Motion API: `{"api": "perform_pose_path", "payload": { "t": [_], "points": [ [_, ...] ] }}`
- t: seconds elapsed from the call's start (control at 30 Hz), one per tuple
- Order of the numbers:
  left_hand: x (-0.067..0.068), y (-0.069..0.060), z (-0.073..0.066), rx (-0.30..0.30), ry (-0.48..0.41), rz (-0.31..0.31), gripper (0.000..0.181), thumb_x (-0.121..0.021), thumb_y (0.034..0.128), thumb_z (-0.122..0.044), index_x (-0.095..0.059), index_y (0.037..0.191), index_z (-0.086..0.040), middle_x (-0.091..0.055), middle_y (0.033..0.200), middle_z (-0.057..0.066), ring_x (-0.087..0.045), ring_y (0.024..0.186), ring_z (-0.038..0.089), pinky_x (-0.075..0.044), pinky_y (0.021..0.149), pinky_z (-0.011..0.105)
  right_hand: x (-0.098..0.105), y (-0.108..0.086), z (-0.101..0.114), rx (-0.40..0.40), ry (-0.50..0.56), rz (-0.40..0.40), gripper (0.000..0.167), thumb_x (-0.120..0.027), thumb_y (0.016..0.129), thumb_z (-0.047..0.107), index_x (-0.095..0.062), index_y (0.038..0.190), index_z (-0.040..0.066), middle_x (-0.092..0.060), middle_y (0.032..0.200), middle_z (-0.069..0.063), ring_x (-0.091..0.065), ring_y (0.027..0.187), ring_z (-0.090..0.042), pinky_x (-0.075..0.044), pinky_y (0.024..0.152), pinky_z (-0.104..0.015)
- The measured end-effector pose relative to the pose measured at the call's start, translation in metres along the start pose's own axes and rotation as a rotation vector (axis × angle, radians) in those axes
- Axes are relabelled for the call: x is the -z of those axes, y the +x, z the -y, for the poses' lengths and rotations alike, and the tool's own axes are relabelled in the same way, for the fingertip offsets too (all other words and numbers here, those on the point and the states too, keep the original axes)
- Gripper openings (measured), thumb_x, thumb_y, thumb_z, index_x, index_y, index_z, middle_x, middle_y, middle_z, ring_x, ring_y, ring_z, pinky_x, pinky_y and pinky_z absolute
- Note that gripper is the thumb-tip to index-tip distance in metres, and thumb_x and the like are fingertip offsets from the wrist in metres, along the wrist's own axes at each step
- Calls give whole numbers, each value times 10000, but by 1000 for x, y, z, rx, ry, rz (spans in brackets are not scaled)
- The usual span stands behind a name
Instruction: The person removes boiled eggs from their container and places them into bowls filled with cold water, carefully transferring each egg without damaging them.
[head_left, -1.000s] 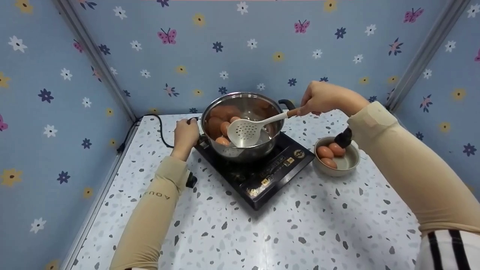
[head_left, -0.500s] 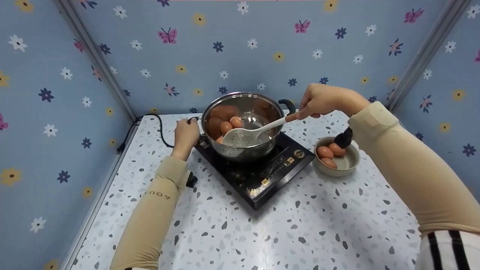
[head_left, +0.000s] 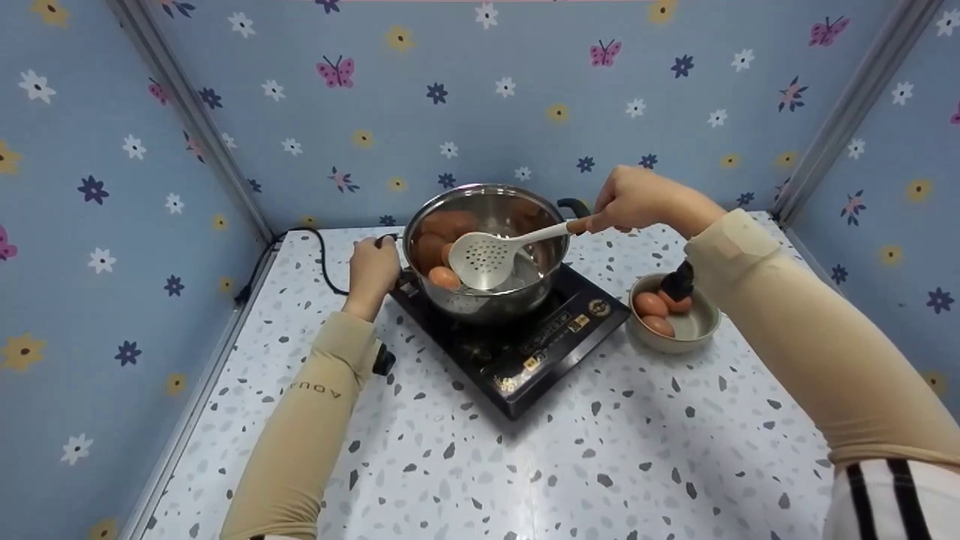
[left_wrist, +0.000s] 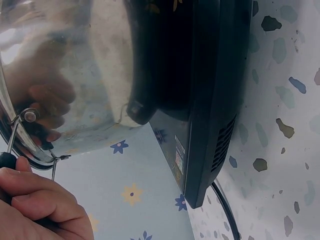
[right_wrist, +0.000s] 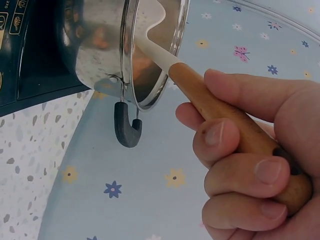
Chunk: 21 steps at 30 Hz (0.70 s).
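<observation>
My left hand [head_left: 373, 268] grips the black left handle of a steel pot [head_left: 487, 306]; in the left wrist view the curled fingers [left_wrist: 55, 202] wrap that handle. My right hand [head_left: 637, 199] holds a white slotted spoon [head_left: 484, 259] by its wooden handle [right_wrist: 215, 107], fingers and thumb curled round it. The spoon's perforated head is inside the pot's opening, with no egg visible on it. A brown egg [head_left: 444, 278] lies in the pot to the spoon's left, and another is mostly hidden behind the spoon.
The pot stands on a black induction cooker [head_left: 540, 352], whose cord [head_left: 322, 259] runs left. Right of the cooker, a beige bowl [head_left: 675, 343] holds brown eggs [head_left: 651, 304], partly covered by the black device on the right wrist. A flowered wall [head_left: 495, 127] rises behind the pot.
The spoon first dipped and tilted in the pot, showing two eggs behind it. Now its head is higher and turned, holes visible, covering those eggs. The left hand stays on the handle.
</observation>
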<state>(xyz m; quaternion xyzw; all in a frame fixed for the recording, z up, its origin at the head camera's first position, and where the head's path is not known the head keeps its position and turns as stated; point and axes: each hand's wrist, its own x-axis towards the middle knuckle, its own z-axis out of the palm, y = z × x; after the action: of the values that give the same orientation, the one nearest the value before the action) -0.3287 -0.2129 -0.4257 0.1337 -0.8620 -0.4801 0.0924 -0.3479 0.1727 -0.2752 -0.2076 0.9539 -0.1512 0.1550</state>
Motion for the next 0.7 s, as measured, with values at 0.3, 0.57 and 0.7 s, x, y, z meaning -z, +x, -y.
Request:
{"api": "perform_pose_path", "payload": {
  "t": [0.3, 0.57, 0.7],
  "points": [
    [0, 0, 0, 6, -1, -6, 338, -373, 1162, -281, -490, 895, -109, -487, 790, 72, -460, 631, 186, -425, 638, 336, -8, 4, 6, 15, -6, -17, 300, -731, 1033, 279, -836, 893, 36, -625, 609, 12, -505, 556, -131, -431, 546, -297],
    [-1, 1, 0, 9, -1, -18, 342, -381, 1154, -271, -491, 867, -121, -505, 772, 67, -479, 618, 188, -429, 623, 329, -16, 7, 10, 8, 34, 39, 292, -713, 1033, 249, -815, 851, 45, -580, 579, 42, -458, 534, -105, -401, 527, -274],
    [-1, -1, 0, 1, -7, -13, 336, -373, 1152, -283, -521, 921, -88, -512, 838, 102, -501, 708, 241, -431, 676, 353, -15, 6, 9, -5, 63, 88, 246, -720, 1021, 228, -820, 891, 45, -528, 564, 38, -397, 501, -89, -359, 494, -257]
  ]
}}
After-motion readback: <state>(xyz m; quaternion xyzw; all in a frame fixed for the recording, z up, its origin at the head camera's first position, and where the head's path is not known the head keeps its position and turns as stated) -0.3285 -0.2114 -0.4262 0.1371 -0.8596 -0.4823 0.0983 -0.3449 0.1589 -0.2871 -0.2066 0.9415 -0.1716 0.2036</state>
